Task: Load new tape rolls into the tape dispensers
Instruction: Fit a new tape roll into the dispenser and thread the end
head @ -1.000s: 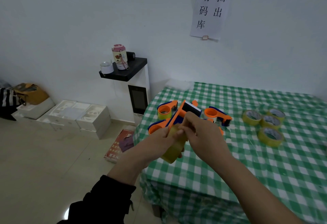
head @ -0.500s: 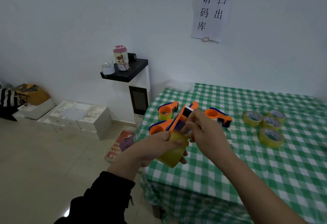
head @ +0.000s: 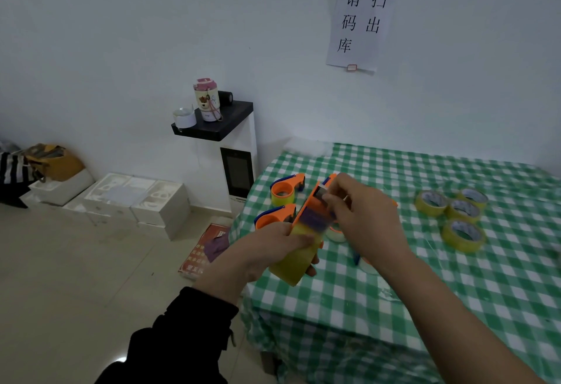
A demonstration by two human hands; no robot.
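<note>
Above the near left corner of a table point(head: 425, 307) covered in a green-and-white checked cloth, the left hand point(head: 273, 242) is closed around a yellow roll of tape point(head: 299, 262) that sits in an orange tape dispenser point(head: 309, 207), thumb across the top of the roll and fingertips showing under it. The dispenser tilts up and away from the roll toward the far right, its blade end uppermost. The right hand point(head: 361, 216) reaches in from the right and pinches at that upper end with thumb and fingers closed; a strip of tape, dark where it overlies the blue part, runs from the roll up to those fingers. Just beyond the hands, two more orange dispensers lie on the cloth: one point(head: 285, 189) farther off with a yellow roll in its ring, and one point(head: 274, 215) nearer, partly hidden behind the left hand. Below the right hand, small pale and blue pieces lie on the cloth, too blurred to identify. Well to the right, four loose yellow tape rolls point(head: 455, 210) lie flat in a tight cluster, touching or nearly so. To the left of the table, on the floor by the wall, stands a white cabinet with a black top point(head: 218, 125) bearing a pink-lidded cup point(head: 207, 99). White foam boxes point(head: 127, 198) lie farther left.
</note>
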